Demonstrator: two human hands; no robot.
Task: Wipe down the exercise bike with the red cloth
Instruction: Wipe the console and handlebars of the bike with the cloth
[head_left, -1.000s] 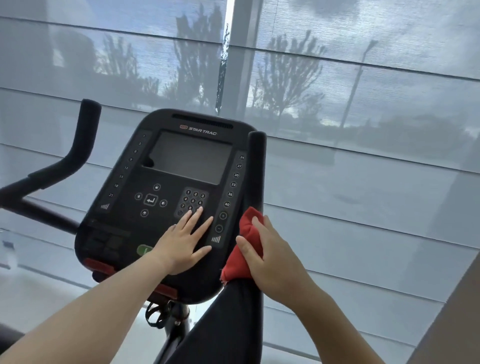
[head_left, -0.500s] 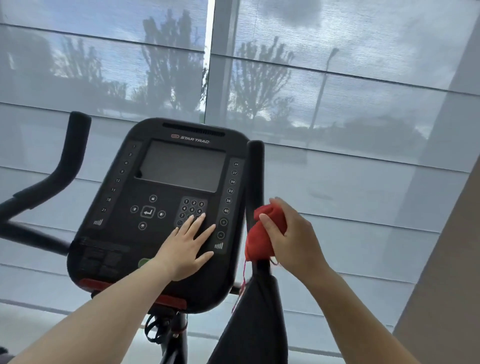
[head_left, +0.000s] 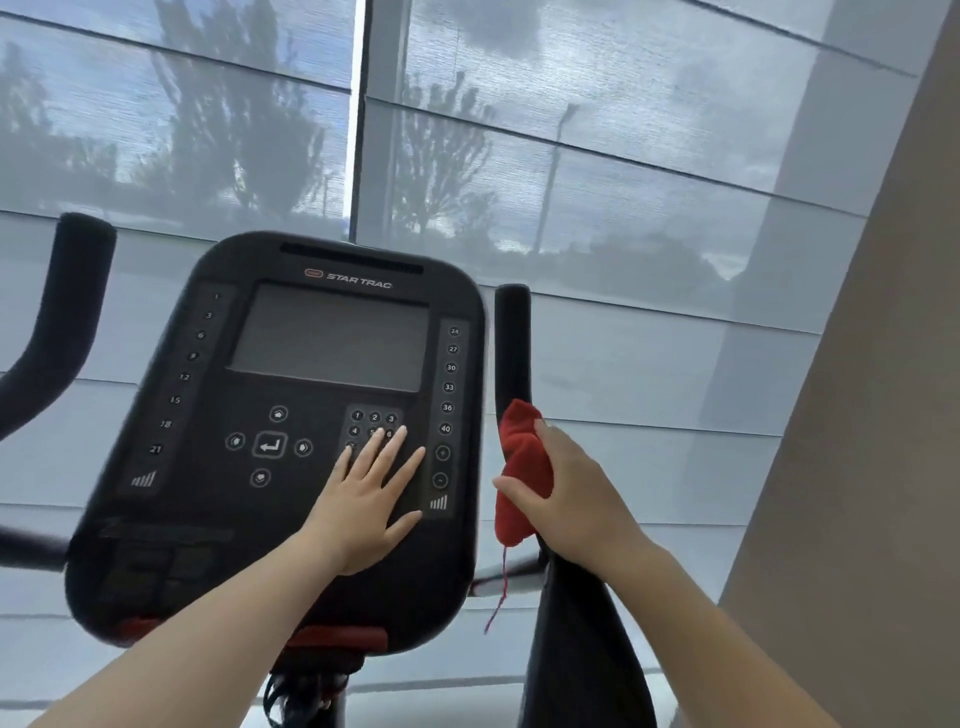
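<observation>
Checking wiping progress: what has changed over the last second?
The right hand, gripping the red cloth, slid slightly up the right handlebar; a loose thread now hangs below the cloth. The left hand stayed flat on the console keypad.

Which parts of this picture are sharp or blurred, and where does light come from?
Head view: light comes through the shaded window behind, leaving the console dark; its lower left is smeared, while the left hand and the red cloth in the right hand look sharp.
</observation>
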